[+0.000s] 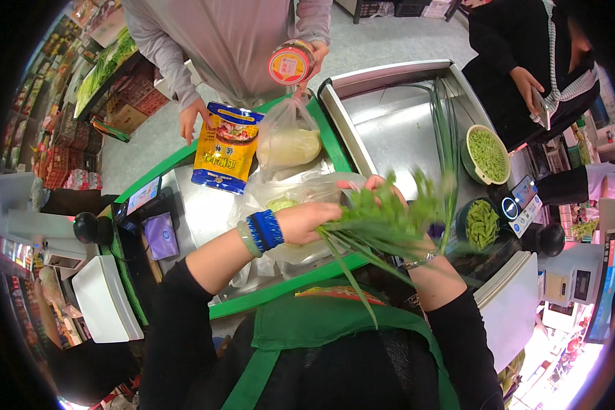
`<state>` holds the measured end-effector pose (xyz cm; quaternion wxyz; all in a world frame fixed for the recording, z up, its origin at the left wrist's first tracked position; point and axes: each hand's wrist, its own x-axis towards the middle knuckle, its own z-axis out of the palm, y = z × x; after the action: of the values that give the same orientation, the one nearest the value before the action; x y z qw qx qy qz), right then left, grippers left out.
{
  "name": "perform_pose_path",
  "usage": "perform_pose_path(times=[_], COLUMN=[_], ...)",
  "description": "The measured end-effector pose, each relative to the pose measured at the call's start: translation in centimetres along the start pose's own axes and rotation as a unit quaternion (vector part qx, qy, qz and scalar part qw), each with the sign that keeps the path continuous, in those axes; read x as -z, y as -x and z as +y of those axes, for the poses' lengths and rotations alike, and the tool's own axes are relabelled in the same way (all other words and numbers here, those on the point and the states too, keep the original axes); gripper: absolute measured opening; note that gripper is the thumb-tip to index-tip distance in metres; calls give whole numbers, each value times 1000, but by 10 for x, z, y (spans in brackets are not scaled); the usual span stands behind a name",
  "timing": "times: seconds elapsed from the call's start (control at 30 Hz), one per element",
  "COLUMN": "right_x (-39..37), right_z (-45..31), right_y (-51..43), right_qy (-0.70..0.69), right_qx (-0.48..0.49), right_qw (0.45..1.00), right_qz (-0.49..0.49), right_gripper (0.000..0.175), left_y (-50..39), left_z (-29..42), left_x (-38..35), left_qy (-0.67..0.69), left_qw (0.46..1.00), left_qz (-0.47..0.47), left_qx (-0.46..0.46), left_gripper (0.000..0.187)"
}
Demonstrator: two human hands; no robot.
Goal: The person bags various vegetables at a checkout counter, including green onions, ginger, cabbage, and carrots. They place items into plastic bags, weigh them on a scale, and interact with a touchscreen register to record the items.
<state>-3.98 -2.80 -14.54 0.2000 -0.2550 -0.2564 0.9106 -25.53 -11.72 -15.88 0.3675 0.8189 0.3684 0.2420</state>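
My left hand, with blue bands and a pale bangle at the wrist, grips a bunch of leafy green herbs and scallions by its stem side. Behind the leaves my right hand touches a clear plastic bag; its palm is partly hidden, so its hold on bag or bunch is unclear. The bag lies on the metal counter with a pale green vegetable in it. Just beyond, a knotted clear bag holds a pale vegetable. A yellow and blue food pouch stands beside it, touched by another person's hand.
Across the counter a person holds a red-lidded jar. A steel tray with long scallions is at the right, beside a colander of green beans and a bowl of pods. A purple packet lies left.
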Motion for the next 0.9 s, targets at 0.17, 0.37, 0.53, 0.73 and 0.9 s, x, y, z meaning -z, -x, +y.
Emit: perform_pose_path(times=[0.17,0.37,0.53,0.73,0.9], right_x=[6,-15,-37,-10,69], right_z=[11,18,25,27,18], right_y=[-4,-9,-19,-11,67], right_qy=[162,199,208,404,666], right_qx=[44,77,52,141,263], right_qw=[985,976,977,902,535], right_qz=[37,33,-10,58,449], right_gripper=[15,16,18,14,39], left_y=[9,59,80,104,123], left_z=[-68,-106,-131,-144,-130], left_x=[-11,-2,-12,-10,-18], left_qy=[-63,-111,-123,-73,-19], left_qw=[991,910,787,779,839], left_qz=[-14,38,-100,-99,36], left_qx=[121,398,596,615,542], left_gripper=[57,33,30,53,78])
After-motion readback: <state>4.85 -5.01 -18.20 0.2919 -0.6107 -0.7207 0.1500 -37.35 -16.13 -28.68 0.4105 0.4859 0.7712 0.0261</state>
